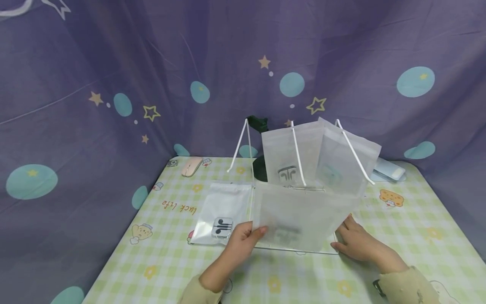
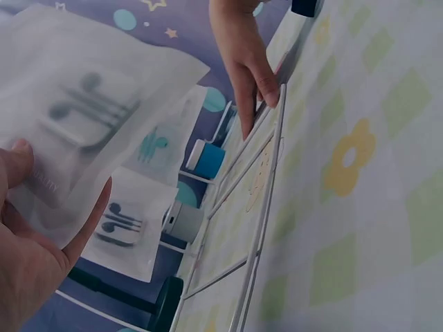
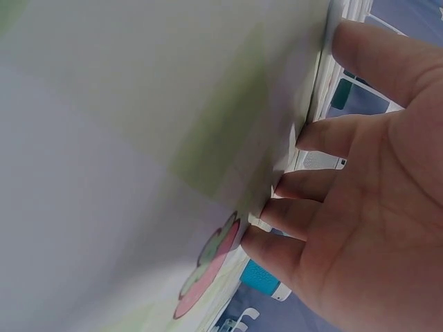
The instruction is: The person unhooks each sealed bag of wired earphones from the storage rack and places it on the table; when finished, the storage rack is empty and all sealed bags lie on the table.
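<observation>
Left hand: grasped the near left edge of a frosted bag, thumb on the front face and a finger behind. The bag stood to the right of this hand, between the two hands; an earphone set showed hazily through its film. Whether it also hung on a hook could not be told.

Right hand: gripped nothing; fingers extended, fingertips against the near right corner of a white wire rack, at its base.

Just beyond the hands, two more frosted bags hung at the rack's white prongs: one with dark earphones, the other, farther right, with teal earphones.

Just left of the left hand, a flat bag lay on the checked tablecloth, cased earphones inside.

Farther out: a pink mouse beyond the left hand; a dark green stand behind the rack; a pale blue object beyond the right hand; a purple curtain behind everything.
</observation>
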Demonstrator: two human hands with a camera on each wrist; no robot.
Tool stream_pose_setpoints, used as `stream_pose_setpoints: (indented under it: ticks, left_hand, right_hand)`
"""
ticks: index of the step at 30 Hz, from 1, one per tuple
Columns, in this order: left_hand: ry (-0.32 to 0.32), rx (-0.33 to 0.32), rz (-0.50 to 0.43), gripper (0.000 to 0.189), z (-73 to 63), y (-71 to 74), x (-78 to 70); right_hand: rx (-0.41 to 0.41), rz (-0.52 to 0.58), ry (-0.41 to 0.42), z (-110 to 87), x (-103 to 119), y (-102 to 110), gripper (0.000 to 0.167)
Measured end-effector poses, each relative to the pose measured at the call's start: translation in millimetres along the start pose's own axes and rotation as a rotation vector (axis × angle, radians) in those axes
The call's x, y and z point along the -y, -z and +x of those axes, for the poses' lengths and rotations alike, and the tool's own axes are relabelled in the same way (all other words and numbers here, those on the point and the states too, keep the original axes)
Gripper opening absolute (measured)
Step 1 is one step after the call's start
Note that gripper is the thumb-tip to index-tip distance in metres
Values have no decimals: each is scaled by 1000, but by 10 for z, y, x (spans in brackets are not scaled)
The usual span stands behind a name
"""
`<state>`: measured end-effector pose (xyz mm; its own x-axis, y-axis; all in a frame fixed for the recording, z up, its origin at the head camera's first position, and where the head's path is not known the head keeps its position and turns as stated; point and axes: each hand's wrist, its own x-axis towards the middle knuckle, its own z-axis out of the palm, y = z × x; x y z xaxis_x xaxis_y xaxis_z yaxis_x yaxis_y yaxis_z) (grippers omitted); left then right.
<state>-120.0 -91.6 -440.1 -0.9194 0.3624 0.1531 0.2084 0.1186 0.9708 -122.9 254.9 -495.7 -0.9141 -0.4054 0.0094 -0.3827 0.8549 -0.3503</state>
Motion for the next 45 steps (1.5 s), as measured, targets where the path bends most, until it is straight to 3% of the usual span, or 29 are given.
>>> stream_pose_setpoints:
  ticks: [7, 15, 20, 26, 30, 39, 45]
  left_hand:
    - [-99, 29, -30, 21, -59, 110, 47]
    - [-242, 40, -67, 18, -154, 345, 15]
    - [-313, -14, -79, 16, -201, 509, -71]
    - [-302, -127, -138, 24, -269, 715, -159]
    - [-325, -191, -219, 35, -308, 871, -177]
    - [-413, -243, -473, 32, -410, 1270, -152]
    - [-416, -332, -537, 32, -516, 1534, -86]
  right_hand:
    - [11, 7, -12, 5, 10, -5, 60]
    - [36, 43, -56, 18, 25, 6, 78]
    - [32, 39, -62, 16, 26, 9, 78]
    - [25, 38, -63, 12, 31, 4, 78]
    - [27, 39, -65, 13, 33, 3, 78]
    - [34, 43, -73, 14, 39, 7, 78]
    - [26, 46, -64, 14, 43, 12, 77]
